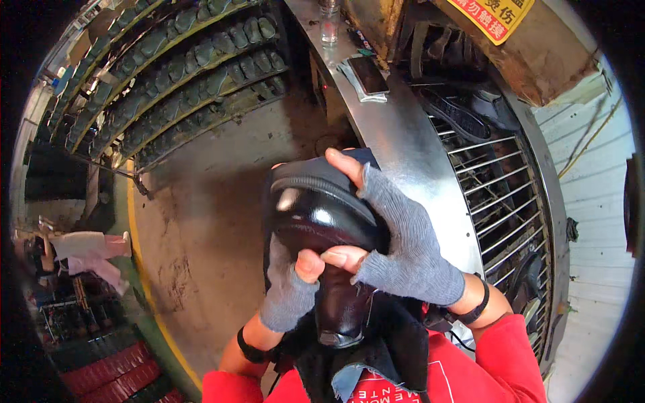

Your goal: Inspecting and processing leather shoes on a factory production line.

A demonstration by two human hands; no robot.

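A glossy black shoe [326, 218], with a ridged edge around its front, is held up before my chest. Its shiny rounded end points away from me, and a dark brown, smooth block shape extends back toward my body. My left hand [290, 285], in a grey fingerless glove, is closed around the left side, its remaining fingers hidden beneath. On the right side my right hand [413, 248], gloved alike, grips the shoe with fingers reaching over the far edge. Both thumbs meet on the near side of the glossy part. Dark cloth hangs below the shoe.
A steel table [410, 144] curves along my right, bearing a dark phone-like slab [368, 75] on white paper and a clear bottle [329, 30]. Beyond lies a barred metal rack [500, 181] with a black sole [455, 115]. Shoe shelves [195, 60] stand far left; another person [87, 252] is left.
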